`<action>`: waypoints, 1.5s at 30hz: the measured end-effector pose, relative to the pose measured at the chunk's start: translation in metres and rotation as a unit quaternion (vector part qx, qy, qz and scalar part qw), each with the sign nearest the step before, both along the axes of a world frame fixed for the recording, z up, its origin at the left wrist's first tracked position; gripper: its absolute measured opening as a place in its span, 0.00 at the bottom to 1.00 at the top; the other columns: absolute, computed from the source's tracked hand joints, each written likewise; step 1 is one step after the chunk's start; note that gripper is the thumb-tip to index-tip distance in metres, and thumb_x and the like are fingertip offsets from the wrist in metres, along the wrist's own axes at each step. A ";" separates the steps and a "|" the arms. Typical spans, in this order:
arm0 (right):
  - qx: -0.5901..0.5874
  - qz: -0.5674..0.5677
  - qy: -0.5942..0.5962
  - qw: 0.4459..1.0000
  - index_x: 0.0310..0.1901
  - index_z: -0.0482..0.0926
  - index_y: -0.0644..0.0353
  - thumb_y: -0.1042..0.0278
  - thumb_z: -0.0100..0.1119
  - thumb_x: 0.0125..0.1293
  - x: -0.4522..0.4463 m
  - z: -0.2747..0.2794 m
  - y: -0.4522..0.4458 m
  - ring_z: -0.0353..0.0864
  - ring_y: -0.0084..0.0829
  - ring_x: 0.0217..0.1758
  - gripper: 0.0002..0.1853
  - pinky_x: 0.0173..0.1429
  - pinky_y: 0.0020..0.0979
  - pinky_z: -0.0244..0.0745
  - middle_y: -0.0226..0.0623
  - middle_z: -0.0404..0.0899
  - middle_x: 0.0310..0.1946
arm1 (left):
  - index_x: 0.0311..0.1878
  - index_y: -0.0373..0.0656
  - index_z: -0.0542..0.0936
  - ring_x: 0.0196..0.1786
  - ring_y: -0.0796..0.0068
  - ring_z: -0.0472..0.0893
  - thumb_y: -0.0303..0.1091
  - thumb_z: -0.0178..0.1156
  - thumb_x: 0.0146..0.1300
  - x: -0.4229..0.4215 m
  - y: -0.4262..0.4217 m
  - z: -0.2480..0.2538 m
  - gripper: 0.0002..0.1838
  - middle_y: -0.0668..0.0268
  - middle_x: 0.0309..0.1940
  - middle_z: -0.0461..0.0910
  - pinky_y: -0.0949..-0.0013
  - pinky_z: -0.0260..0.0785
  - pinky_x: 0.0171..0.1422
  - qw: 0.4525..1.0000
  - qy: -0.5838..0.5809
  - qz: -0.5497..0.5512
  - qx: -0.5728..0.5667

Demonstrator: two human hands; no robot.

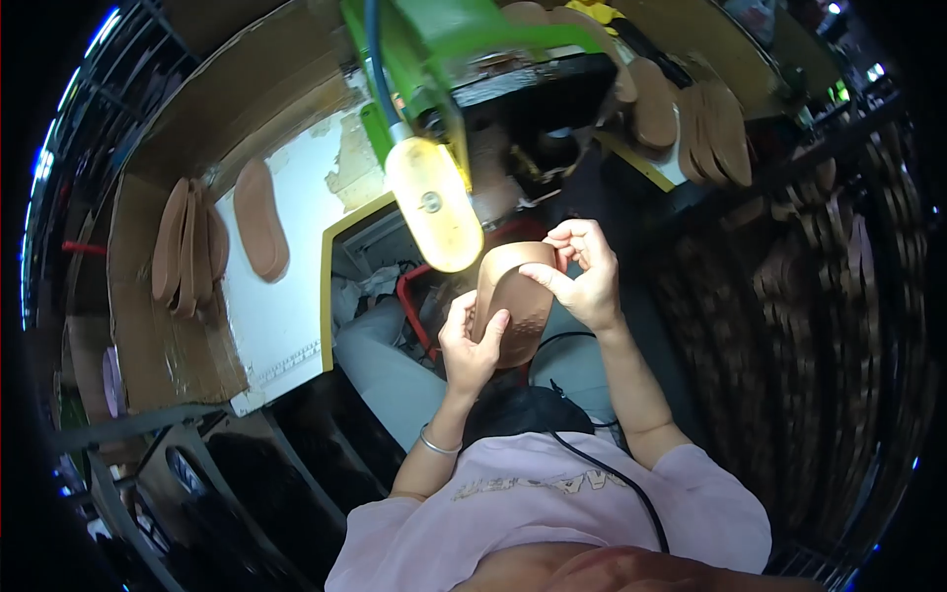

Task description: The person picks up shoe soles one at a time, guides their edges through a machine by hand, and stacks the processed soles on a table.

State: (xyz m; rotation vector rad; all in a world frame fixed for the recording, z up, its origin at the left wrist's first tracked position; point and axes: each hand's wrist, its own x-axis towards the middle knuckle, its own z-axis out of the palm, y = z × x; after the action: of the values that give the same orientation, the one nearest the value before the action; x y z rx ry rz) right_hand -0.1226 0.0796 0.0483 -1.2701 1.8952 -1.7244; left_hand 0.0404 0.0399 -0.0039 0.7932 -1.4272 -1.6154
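Note:
A brown shoe sole is held up over my lap, its near face dotted with small bumps and its upper end curved over. My left hand grips its left edge, thumb lying on the face and fingers behind. At the upper right end, my right hand pinches the rim between thumb and fingers. The fingers behind the sole are partly hidden. Just above hangs a lit yellow lamp, close to the sole but apart from it.
A green machine stands ahead. On the white worktop, left, a single sole lies beside a stack of soles against cardboard. More soles sit at the right. Racks packed with brown pieces line the right side.

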 end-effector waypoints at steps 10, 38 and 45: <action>0.065 -0.275 -0.102 0.954 0.43 0.74 0.63 0.68 0.53 0.62 -0.124 0.036 0.094 0.73 0.27 0.17 0.11 0.22 0.29 0.74 0.35 0.76 0.26 | 0.50 0.34 0.72 0.45 0.62 0.76 0.33 0.66 0.53 0.061 -0.151 -0.009 0.23 0.57 0.42 0.76 0.65 0.69 0.50 0.919 -0.132 0.265 -0.261; 0.082 0.191 -0.347 0.915 0.59 0.64 0.68 0.62 0.56 0.64 -0.021 -0.059 0.009 0.78 0.25 0.40 0.26 0.42 0.26 0.76 0.41 0.76 0.42 | 0.42 0.40 0.76 0.49 0.54 0.75 0.35 0.76 0.28 0.134 -0.037 0.046 0.31 0.52 0.49 0.75 0.59 0.67 0.53 0.869 -0.293 0.093 -0.387; 0.021 0.102 -0.406 0.908 0.59 0.63 0.72 0.73 0.61 0.57 -0.019 -0.071 0.036 0.72 0.31 0.55 0.29 0.61 0.31 0.65 0.43 0.73 0.50 | 0.56 0.36 0.65 0.56 0.63 0.72 0.31 0.71 0.40 0.063 -0.026 0.029 0.38 0.57 0.52 0.69 0.62 0.65 0.60 0.981 0.078 0.109 -0.141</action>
State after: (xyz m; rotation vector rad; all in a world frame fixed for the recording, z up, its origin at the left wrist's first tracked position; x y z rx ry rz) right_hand -0.1415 0.1160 -0.0228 -0.5441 1.2444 -1.7016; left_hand 0.1029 0.0143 0.0251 0.6186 -1.3676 -1.2472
